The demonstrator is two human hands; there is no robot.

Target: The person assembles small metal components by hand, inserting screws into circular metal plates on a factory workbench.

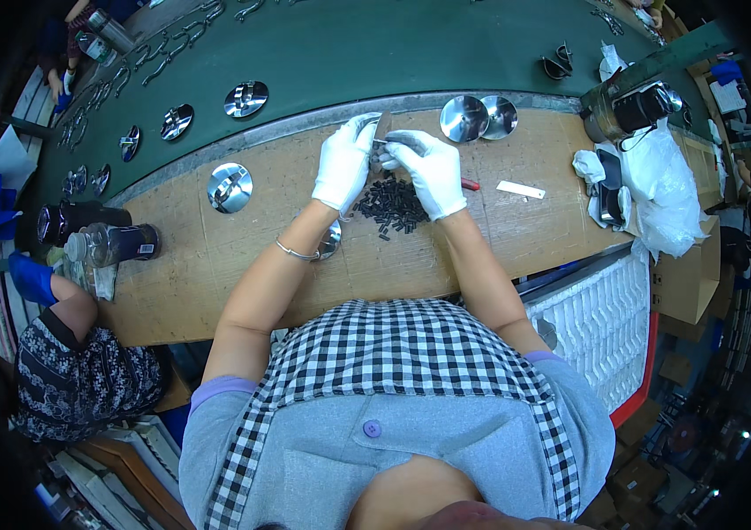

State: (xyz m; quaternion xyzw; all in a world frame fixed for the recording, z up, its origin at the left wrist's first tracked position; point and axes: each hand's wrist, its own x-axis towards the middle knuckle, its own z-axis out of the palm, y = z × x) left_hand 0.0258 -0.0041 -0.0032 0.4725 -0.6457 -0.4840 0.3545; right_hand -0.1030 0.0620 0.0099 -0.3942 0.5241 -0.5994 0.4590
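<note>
Both hands wear white gloves and meet above the middle of the cardboard-covered bench. My left hand [346, 163] is closed on a shiny metal disc [384, 124], tilted up nearly edge-on. My right hand [433, 172] pinches at the disc's near face; what its fingertips hold is too small to name. Below them lies a pile of small black tube-like pieces [393, 207]. Partly behind my left forearm is another shiny disc [331, 240]. A red object [471, 185] and a flat white strip [521, 190] lie right of my right hand.
Two overlapping shiny discs [464, 118] rest at the bench's far edge; a disc with a bracket [230, 188] lies left. Beyond runs a green conveyor [349, 53] carrying metal parts. Bottles [124, 245] stand left, a plastic bag [662, 185] right. Another person [84, 375] sits at left.
</note>
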